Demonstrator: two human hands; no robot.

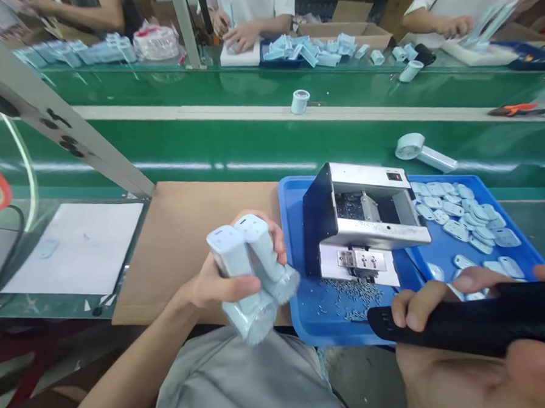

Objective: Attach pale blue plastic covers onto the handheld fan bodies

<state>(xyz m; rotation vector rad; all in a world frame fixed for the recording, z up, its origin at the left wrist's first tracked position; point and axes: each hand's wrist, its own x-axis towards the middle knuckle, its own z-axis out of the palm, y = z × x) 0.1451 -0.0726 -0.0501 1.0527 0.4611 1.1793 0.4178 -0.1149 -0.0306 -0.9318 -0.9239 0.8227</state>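
My left hand (220,280) is closed around two pale blue plastic housings (240,257), held side by side above the brown cardboard (193,224). Each has a flat rounded end with a small slot facing up; their lower ends look clear and shiny. At the right, close to the camera, my right hand (455,372) grips a long black object (458,317) with a rounded tip. Its kind is not clear. Behind that hand lies a blue tray (300,318) holding a silver-and-black screw feeder (366,233) and a heap of loose small screws (357,293).
Several flat pale blue covers (473,214) fill the tray's right part. White paper (78,242) lies left, beside a slanted metal post (75,133). Beyond, a green conveyor (230,147) carries a fan-shaped part (425,152) and a small cylinder (300,102). Co-workers' hands (242,35) are across it.
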